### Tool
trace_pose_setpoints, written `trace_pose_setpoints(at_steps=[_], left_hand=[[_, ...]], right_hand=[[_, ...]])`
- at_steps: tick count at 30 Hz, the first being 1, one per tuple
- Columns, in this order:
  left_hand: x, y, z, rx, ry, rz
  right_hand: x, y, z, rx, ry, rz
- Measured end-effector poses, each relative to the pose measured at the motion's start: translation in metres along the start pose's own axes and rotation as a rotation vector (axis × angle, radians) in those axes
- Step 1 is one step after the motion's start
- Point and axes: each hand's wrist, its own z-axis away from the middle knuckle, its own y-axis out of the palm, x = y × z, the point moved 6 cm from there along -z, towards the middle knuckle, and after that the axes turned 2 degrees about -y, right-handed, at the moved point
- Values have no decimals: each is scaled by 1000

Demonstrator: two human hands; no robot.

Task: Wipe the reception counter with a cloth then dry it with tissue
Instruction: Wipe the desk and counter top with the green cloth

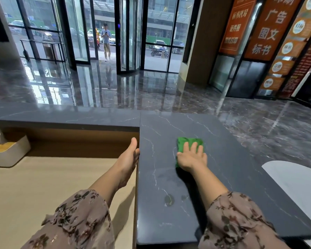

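Note:
A dark grey marble reception counter [232, 151] runs from the near edge toward the lobby. A folded green cloth [184, 142] lies flat on its middle. My right hand [191, 156] presses down on the cloth with straight, spread fingers. My left hand [129, 157] rests against the counter's left edge with the thumb pointing up; its fingers are hidden behind the edge. A small wet smear [168, 200] shows on the counter closer to me. No tissue is in view.
A lower beige desk surface [43, 186] lies to the left of the counter, with a white and wood fixture [9, 151] at its far left. A white rounded surface [294, 184] lies at the right. Beyond is glossy lobby floor and glass doors, where a person [106, 42] stands.

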Motion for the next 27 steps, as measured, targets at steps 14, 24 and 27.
trace_pose_setpoints(at_steps=[14,24,27], left_hand=[[0,16,55,-199,39,106],[-3,26,70,-261,47,9],[-1,28,71,-261,45,-6]], right_hand=[[90,34,74,66,-543,149],[-55,-6,34,23,-264,122],[-112,-18,27,6,-132,112]])
